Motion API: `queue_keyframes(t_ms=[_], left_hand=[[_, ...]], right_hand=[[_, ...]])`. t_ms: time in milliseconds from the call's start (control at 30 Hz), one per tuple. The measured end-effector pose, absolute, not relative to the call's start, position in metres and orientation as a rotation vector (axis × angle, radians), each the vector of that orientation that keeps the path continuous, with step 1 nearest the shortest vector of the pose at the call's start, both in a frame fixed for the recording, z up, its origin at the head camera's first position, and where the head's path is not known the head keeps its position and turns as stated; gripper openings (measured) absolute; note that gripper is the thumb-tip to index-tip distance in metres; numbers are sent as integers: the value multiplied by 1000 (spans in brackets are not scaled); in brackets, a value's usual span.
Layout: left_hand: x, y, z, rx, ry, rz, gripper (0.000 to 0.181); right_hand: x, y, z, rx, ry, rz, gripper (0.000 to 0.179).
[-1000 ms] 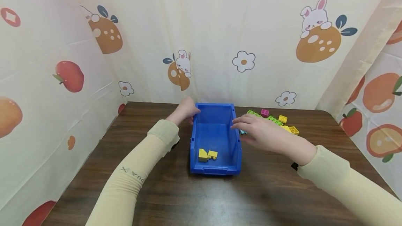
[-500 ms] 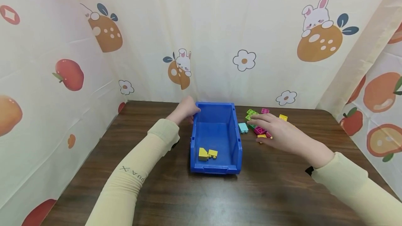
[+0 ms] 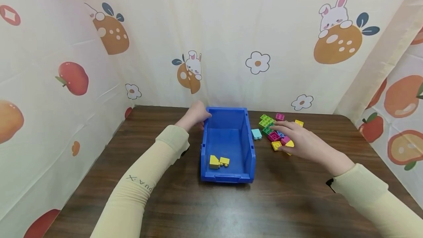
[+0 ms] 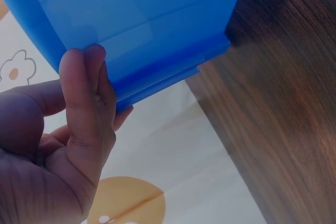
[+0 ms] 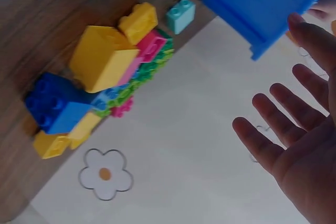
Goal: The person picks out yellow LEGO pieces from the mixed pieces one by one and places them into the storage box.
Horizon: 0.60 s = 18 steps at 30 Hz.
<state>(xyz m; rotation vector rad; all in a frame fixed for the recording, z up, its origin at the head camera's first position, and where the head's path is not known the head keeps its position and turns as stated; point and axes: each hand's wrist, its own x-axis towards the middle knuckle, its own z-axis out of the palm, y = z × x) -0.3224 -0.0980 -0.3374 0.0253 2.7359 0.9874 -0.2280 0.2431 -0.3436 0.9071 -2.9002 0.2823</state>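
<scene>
the left hand [image 3: 197, 113] grips the blue bin [image 3: 226, 139] by its left wall near the back corner, thumb at the rim and fingers on the outside. the right hand [image 3: 304, 140] holds nothing; its fingers are spread and loosely stretched out over some of the toy bricks.

the bin stands on the dark wood-grain worktop [image 3: 228, 208], its low front edge toward the person. inside, near that edge, i see two yellow bricks [image 3: 214, 162] side by side, one with a sloped face.

just outside the right wall sits a light blue brick [image 3: 256, 134]. beyond it, partly behind the right hand, is a cluster with a lime green brick [image 3: 266, 121], a dark green brick [image 3: 267, 130] and a magenta brick [image 3: 273, 136]. a small magenta brick [image 3: 279, 116] lies farther back. behind everything hangs a pale curtain [image 3: 224, 25] printed with rabbits, fruit and flowers.
</scene>
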Motion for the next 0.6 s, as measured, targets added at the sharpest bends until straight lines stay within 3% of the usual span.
queue_keyframes(t_ms=[600], left_hand=[[-323,-97,-337,24,2736,984,22]], right_hand=[[-233,279,-383,905,-2919,351,65]])
